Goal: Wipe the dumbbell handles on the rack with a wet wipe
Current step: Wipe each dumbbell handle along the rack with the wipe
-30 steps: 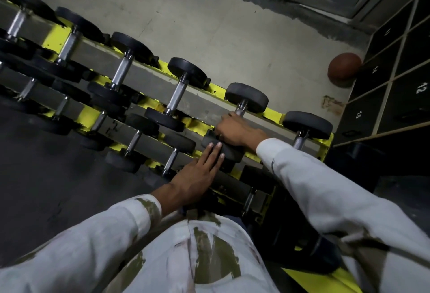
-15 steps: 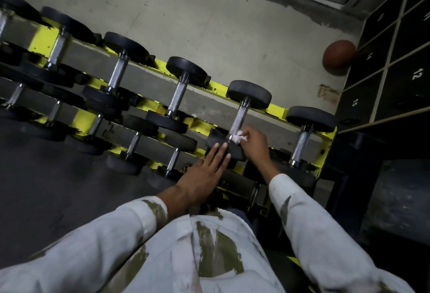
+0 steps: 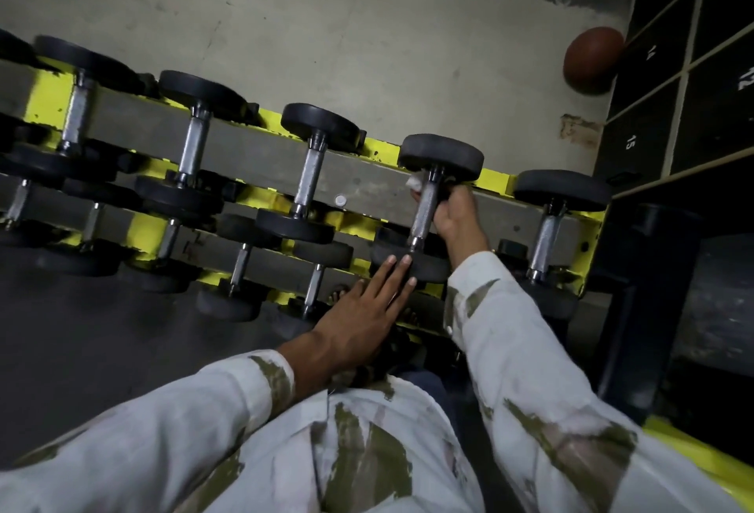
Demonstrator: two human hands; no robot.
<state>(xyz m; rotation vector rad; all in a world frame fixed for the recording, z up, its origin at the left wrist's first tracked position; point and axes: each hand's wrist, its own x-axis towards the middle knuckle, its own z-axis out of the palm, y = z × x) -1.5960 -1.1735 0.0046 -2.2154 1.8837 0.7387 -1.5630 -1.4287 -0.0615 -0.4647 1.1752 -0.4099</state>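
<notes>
A yellow and grey rack (image 3: pixel 367 182) carries several black dumbbells with steel handles. My right hand (image 3: pixel 457 215) curls under the far end of one knurled handle (image 3: pixel 424 206), second from the right on the top row. A white wet wipe (image 3: pixel 415 182) pokes out on the handle's left side, held against it by my fingers. My left hand (image 3: pixel 367 308) lies flat with straight fingers, its fingertips touching that dumbbell's near black head (image 3: pixel 424 266).
A brown ball (image 3: pixel 591 60) lies on the concrete floor against black numbered lockers (image 3: pixel 693 104) at the right. Another dumbbell (image 3: pixel 551 227) sits at the rack's right end. A lower row of smaller dumbbells (image 3: pixel 240 263) lies nearer me. Dark flooring is at the left.
My right hand with the wipe has slid up the handle from its near end to the far end by the upper head. My left hand has stayed on the near head.
</notes>
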